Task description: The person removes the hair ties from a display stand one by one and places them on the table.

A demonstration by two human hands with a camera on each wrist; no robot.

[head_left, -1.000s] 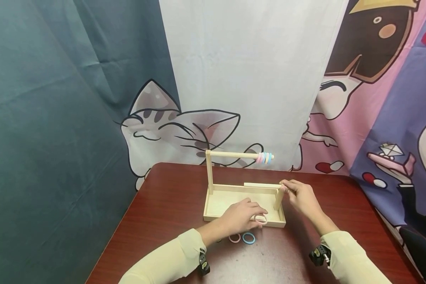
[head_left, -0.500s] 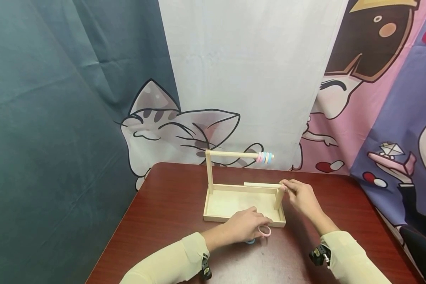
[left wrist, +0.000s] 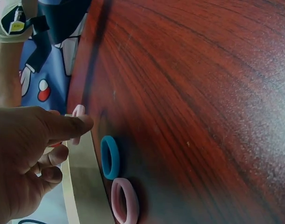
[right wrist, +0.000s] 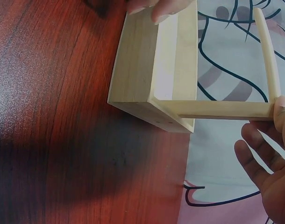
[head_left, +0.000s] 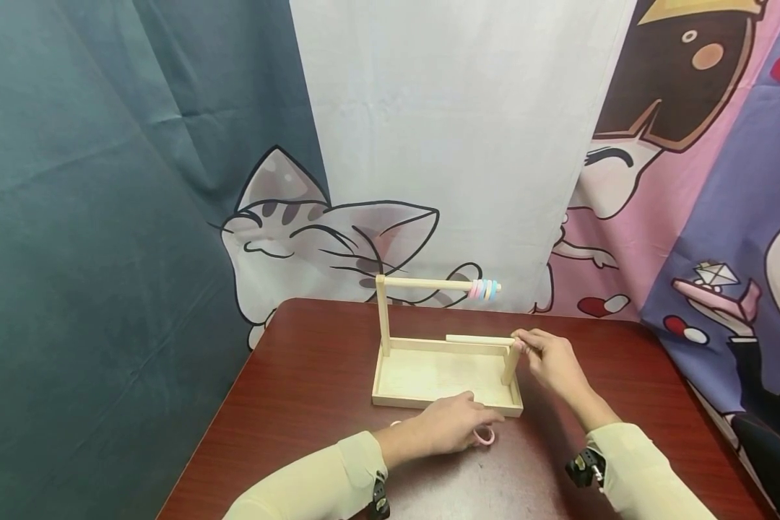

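Left hand [head_left: 448,426], fingers pinching a pink ring [left wrist: 78,111], has lowered it — now near the tabletop [head_left: 325,375] before the tray [head_left: 403,402], threaded on neither upper rod [head_left: 429,284] nor lower rod [head_left: 481,339]; right hand [head_left: 549,359] still grips the short post [head_left: 510,365].

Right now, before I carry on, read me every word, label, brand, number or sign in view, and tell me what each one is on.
Nothing legible in any view.
Yellow label on the black wrist device at the right sleeve: marked, but too small and blurred to read.
Wooden stand, blue ring: no lettering visible.
Backdrop: cartoon drawings, no words visible.
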